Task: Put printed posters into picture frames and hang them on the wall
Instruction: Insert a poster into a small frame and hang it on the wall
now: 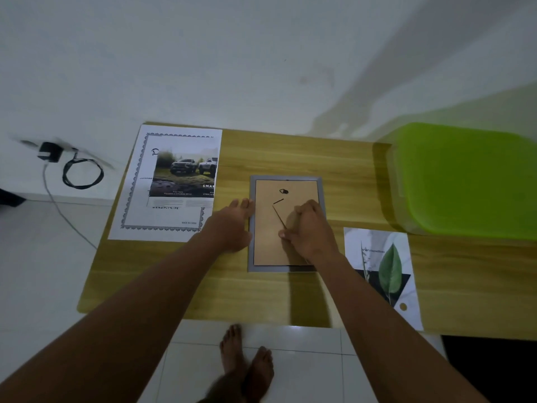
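I am bracing the face-down picture frame [251, 257] with my flat left hand [232, 225] while my right hand [309, 228] is gripping its easel stand [284, 213].

The green bin [465, 181] is cut by the right edge; the right hand [311, 231] hides part of the backboard [267, 242].
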### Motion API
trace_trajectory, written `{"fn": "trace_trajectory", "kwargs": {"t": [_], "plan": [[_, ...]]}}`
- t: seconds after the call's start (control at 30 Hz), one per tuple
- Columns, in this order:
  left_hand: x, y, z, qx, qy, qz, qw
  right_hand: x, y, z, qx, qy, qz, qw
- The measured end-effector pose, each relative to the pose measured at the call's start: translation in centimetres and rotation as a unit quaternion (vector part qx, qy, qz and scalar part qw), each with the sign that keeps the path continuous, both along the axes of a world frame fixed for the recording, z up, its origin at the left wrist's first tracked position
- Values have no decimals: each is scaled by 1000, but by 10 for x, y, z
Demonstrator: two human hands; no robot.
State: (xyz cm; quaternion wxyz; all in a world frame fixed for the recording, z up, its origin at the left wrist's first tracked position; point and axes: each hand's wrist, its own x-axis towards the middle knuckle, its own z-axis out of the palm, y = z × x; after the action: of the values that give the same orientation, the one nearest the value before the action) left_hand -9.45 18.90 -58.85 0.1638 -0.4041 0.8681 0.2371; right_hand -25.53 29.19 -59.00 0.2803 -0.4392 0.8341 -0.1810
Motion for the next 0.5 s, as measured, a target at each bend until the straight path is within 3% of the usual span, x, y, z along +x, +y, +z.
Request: {"fn": "trace_trajectory", "kwargs": {"t": [0.27, 0.5], "plan": [[4, 1, -5, -10, 34, -4, 999, -5, -18, 5, 44, 7, -17, 999], [3, 0, -6, -13, 32, -8, 999, -3, -16, -2, 28, 30, -5, 999]]}}
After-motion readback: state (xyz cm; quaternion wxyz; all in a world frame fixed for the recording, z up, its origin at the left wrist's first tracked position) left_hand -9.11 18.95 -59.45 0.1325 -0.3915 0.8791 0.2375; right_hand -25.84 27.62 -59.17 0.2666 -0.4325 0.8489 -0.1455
